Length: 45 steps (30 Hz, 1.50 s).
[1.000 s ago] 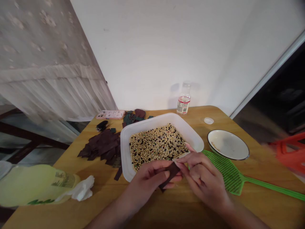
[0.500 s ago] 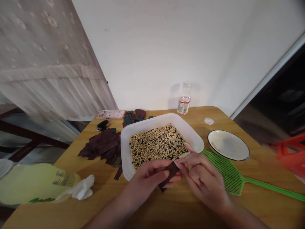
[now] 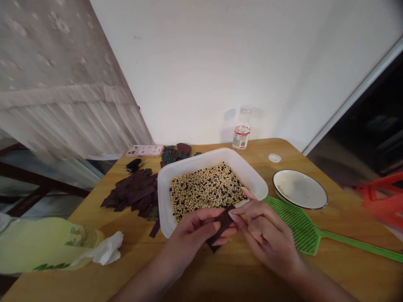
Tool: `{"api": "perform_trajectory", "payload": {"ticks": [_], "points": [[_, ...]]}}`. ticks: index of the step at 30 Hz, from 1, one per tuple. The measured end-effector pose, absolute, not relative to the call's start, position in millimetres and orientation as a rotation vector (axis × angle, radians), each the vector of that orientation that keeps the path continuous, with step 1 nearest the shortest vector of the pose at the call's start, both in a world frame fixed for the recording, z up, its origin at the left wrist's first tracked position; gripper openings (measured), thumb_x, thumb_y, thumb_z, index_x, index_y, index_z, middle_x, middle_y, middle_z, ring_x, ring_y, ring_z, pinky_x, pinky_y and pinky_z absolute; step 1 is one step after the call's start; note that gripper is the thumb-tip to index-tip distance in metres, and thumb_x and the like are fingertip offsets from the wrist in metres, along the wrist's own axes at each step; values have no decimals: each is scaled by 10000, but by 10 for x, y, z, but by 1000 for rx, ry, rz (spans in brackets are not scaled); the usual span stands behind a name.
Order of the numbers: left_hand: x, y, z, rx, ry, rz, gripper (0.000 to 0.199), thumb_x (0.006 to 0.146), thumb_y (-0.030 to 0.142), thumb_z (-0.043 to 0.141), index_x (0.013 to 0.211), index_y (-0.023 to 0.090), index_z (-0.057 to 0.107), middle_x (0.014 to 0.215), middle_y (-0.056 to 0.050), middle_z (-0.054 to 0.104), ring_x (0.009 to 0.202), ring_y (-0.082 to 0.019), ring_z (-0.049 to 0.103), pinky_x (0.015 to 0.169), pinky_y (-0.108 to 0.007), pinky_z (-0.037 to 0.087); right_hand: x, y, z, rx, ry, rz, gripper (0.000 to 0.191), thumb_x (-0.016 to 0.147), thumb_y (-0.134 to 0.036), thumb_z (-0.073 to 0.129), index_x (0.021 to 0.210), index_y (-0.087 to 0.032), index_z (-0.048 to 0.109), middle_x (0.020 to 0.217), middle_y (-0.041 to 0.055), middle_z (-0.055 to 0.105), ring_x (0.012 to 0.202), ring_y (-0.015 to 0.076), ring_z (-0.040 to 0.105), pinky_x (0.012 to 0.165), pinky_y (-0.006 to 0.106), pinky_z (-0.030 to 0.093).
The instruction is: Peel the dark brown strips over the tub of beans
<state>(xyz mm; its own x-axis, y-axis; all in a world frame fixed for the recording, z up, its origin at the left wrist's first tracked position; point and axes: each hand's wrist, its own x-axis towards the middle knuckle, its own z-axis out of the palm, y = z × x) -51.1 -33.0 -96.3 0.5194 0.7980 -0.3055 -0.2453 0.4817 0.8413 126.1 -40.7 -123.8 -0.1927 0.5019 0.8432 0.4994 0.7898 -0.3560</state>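
Note:
A dark brown strip (image 3: 224,221) is held between both hands at the near edge of a white tray (image 3: 166,209). My left hand (image 3: 197,230) grips its lower part, with the thumb on top and fingers beneath. At the strip's upper end, my right hand (image 3: 267,235) pinches with thumb and fingertips. Beige and dark beads (image 3: 204,186) fill much of the tray. Left of it lies a pile of dark brown pieces (image 3: 135,193). Green and brown scraps (image 3: 173,155) are behind the pile.
A green fly swatter (image 3: 299,224) lies right of the tray, near a white plate (image 3: 304,188) and a white cap (image 3: 274,158). A clear bottle (image 3: 241,136) stands by the wall. Left are a pink phone (image 3: 145,151), a black object (image 3: 134,165), a yellowish bag (image 3: 40,245) and tissue (image 3: 108,249).
The whole view has shifted slightly. Both hands keep their hold on the strip, in nearly the same pose.

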Motion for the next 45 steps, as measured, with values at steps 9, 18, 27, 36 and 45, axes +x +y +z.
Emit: {"api": "perform_trajectory", "payload": {"ticks": [9,18,27,36,45], "points": [[-513,-328,-978,829,786,739,242,712,364,774,918,238,759,937,-41,771,899,-203,713,797,-285,511,1263,-396,-1232,-772,-1819,-19,331,777,21,551,619,-215,380,709,-39,555,655,98,646,990,434,520],[-522,-331,-975,846,789,718,236,723,370,763,923,244,758,935,-35,769,914,-200,708,808,-285,508,1258,-401,-1208,-787,-1825,-22,327,778,30,525,631,-220,374,700,-38,530,649,97,629,953,428,548],[-525,-336,-998,801,768,755,219,705,369,785,903,276,764,918,-11,774,892,-184,718,786,-259,522,1263,-403,-1246,-770,-1812,5,339,762,54,539,630,-217,384,711,-32,528,667,107,631,967,435,536],[-499,-332,-1001,817,752,748,218,711,368,782,914,290,766,894,7,768,827,-140,699,752,-239,533,1226,-426,-1284,-755,-1810,115,307,758,60,553,661,-208,439,723,-58,567,658,76,629,1031,421,489],[-486,-337,-987,805,744,771,213,712,364,781,912,289,768,869,4,763,838,-136,687,763,-235,533,1222,-429,-1311,-762,-1806,127,277,764,45,561,693,-207,471,725,-57,581,665,86,643,1060,448,456]]}}
